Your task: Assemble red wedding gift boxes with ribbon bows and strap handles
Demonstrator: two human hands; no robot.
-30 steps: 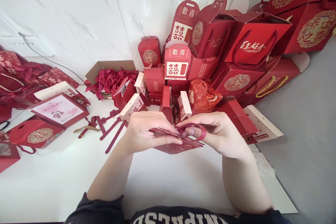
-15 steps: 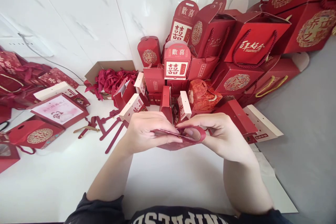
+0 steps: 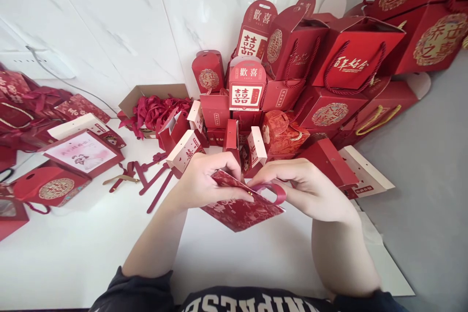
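Observation:
My left hand (image 3: 203,183) grips the upper left edge of a small flat red patterned box (image 3: 243,209), held above the white table (image 3: 91,248). Its patterned face tilts toward me. My right hand (image 3: 305,185) pinches a dark red ribbon handle (image 3: 276,192) at the box's top right edge, beside a small gold stud. Both hands have their fingers closed.
A pile of red gift boxes and rope-handled bags (image 3: 351,66) fills the back right against the tiled wall. A cardboard box of red ribbons (image 3: 153,109) sits at the back. Loose ribbon strips (image 3: 153,185) and more red boxes (image 3: 82,151) lie left.
The red box has tilted from nearly edge-on so that its patterned face now shows toward me. Both hands have stayed in place with their grips unchanged.

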